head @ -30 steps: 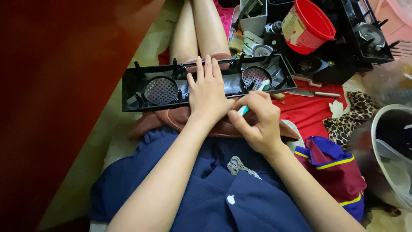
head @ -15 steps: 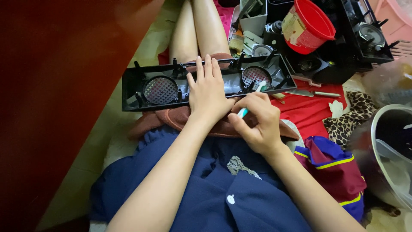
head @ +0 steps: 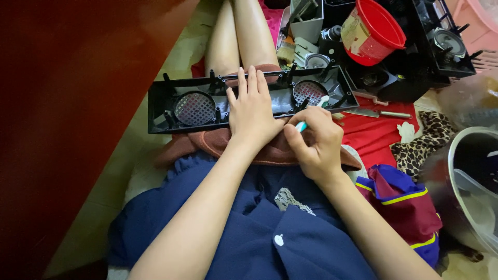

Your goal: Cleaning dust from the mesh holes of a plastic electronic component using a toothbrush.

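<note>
A long black plastic speaker housing with two round mesh grilles lies across my lap on a brown cloth. My left hand lies flat on the middle of the housing, fingers spread, pressing it down. My right hand is closed around a small brush with a white and teal handle; the brush head reaches into the housing next to the right grille.
A red bucket stands on black speaker parts at the upper right. A knife lies on red cloth. A leopard-print cloth, a red-and-blue bag and a grey bin are at the right. A dark red wall fills the left.
</note>
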